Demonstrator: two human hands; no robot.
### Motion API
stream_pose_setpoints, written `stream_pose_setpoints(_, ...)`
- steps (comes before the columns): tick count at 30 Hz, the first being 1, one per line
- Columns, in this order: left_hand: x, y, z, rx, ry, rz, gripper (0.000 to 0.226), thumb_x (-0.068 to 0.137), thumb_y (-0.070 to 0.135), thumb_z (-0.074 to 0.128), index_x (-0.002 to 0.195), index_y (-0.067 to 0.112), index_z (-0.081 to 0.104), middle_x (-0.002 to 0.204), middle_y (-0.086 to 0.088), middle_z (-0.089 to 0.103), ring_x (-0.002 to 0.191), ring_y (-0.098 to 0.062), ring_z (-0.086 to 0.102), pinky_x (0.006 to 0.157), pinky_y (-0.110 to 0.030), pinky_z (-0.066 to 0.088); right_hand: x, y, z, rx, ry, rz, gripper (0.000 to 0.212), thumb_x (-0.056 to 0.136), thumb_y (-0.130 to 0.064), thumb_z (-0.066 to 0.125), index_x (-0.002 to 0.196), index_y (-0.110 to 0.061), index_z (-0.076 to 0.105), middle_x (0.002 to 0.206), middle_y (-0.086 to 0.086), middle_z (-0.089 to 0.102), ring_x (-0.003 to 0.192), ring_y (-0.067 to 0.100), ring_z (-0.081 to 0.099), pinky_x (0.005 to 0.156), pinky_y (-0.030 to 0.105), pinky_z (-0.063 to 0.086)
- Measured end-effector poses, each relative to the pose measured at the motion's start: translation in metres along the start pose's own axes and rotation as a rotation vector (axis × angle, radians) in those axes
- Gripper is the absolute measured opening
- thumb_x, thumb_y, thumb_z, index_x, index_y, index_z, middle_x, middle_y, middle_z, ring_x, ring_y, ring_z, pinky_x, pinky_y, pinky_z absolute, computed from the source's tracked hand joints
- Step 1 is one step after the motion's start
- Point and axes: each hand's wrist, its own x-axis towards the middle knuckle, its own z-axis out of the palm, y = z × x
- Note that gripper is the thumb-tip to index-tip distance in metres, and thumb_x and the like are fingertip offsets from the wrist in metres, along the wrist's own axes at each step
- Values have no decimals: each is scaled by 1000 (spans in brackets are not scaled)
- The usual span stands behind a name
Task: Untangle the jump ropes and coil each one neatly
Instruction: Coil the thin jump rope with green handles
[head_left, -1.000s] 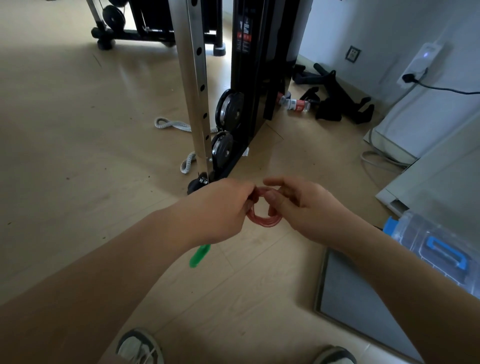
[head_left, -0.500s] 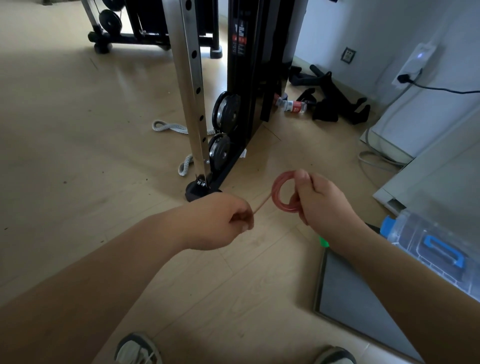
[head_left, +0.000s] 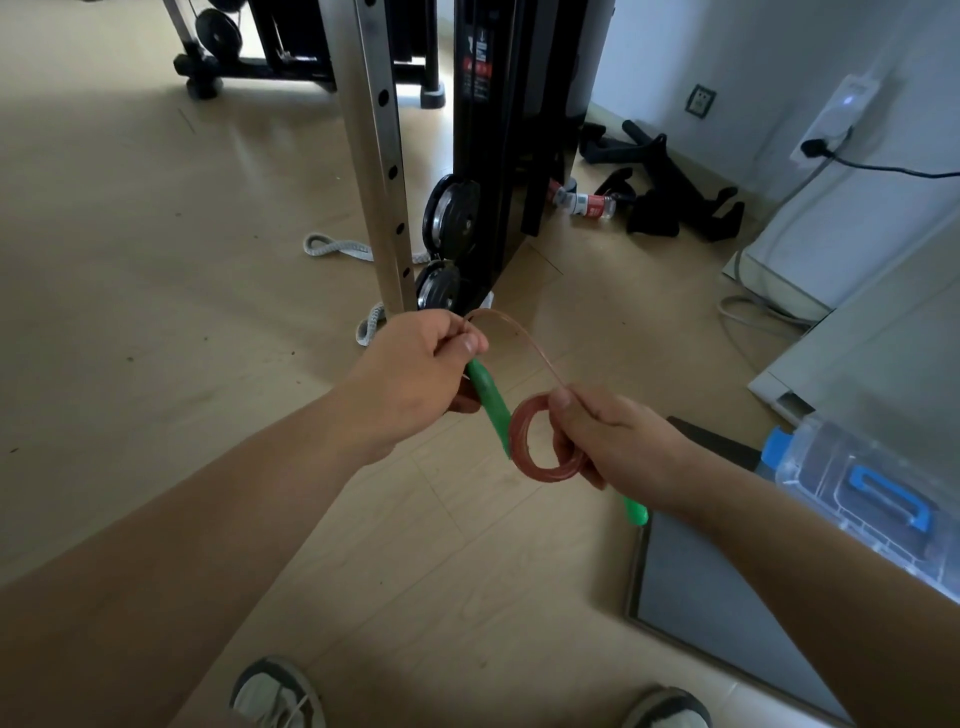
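Rope: red jump rope (head_left: 545, 473) wound in a small coil, held above the wooden floor (head_left: 156, 260).
Right hand (head_left: 613, 441): pinches the coil, thumb on top.
Left hand (head_left: 415, 374): grips the loose strand (head_left: 524, 338) and a green handle (head_left: 491, 405).
Background: gym rack (head_left: 376, 156).

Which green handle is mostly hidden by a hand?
The handle tip sticking out below the right hand, which holds the red coil; only its end shows. The other green handle hangs from the left hand, almost fully visible.
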Motion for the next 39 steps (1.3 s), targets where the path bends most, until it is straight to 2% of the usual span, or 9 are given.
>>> stream_pose_setpoints(2, -1, 4, 2, -73, 36, -23, 19, 107, 13, 50, 101, 11, 69, 99, -18, 75, 76, -24, 78, 70, -33, 65, -1, -1, -1, 8, -15, 4, 47, 106, -50, 33, 82, -19, 60, 67, -6, 60, 58, 8, 53, 66, 31, 51)
stream_pose_setpoints(8, 0, 4, 7, -261, 141, -120, 15, 104, 16, 57, 107, 12, 71, 89, -12, 78, 75, -26, 79, 96, -66, 53, -3, -4, -2, 21, -44, -40, 43, 106, -51, 31, 86, -24, 58, 70, -7, 59, 61, 5, 53, 69, 30, 51)
stream_pose_setpoints(11, 0, 3, 7, -279, 133, -133, 14, 104, 15, 59, 107, 10, 71, 78, -10, 79, 74, -29, 79, 92, -59, 59, -2, -3, -3, 2, 8, -39, 43, 106, -51, 30, 84, -26, 56, 69, -7, 58, 60, 4, 52, 69, 28, 49)
stream_pose_setpoints(15, -5, 5, 9, -282, 59, -151, 15, 103, 10, 59, 111, 3, 70, 81, -17, 77, 72, -29, 78, 66, -32, 64, -1, 0, -3, 73, -4, -60, 45, 104, -55, 32, 86, -24, 59, 72, 4, 63, 63, 10, 56, 72, 39, 53)
stream_pose_setpoints(21, -12, 7, 20, -373, -24, -217, 12, 102, 9, 61, 112, 3, 63, 93, -24, 76, 76, -32, 78, 66, -34, 64, -4, -5, -1, 16, -29, -92, 39, 103, -55, 30, 96, -28, 56, 85, 7, 65, 73, 17, 61, 75, 41, 57)
stream_pose_setpoints(26, -10, 10, 18, -504, 71, -287, 11, 100, 7, 62, 109, 0, 62, 87, -23, 76, 68, -28, 77, 57, -31, 61, -2, -4, 0, 27, 32, -151, 32, 106, -51, 30, 87, -35, 50, 72, -6, 59, 62, 3, 54, 64, 24, 48)
stream_pose_setpoints(34, -15, 7, 23, -225, -296, -184, 24, 105, 18, 53, 111, 11, 75, 106, -12, 77, 105, -27, 73, 96, -45, 59, 4, -1, 6, -86, 139, -146, 30, 107, -45, 30, 88, -34, 50, 79, -6, 62, 69, 6, 60, 66, 28, 48)
stream_pose_setpoints(37, -17, 10, 21, -328, -409, -199, 30, 99, 18, 53, 123, 13, 70, 111, -7, 74, 106, -21, 71, 98, -48, 58, 6, 2, 4, -109, 203, -153, 28, 107, -46, 31, 95, -34, 53, 82, -6, 62, 76, 11, 62, 68, 32, 50)
stream_pose_setpoints(39, -23, 7, 26, -208, -448, -153, 40, 91, 16, 68, 130, 26, 64, 117, 0, 72, 108, -19, 71, 94, -45, 61, 8, 2, 5, -56, 224, -143, 27, 107, -46, 33, 94, -35, 54, 81, -8, 61, 73, 4, 60, 65, 27, 45)
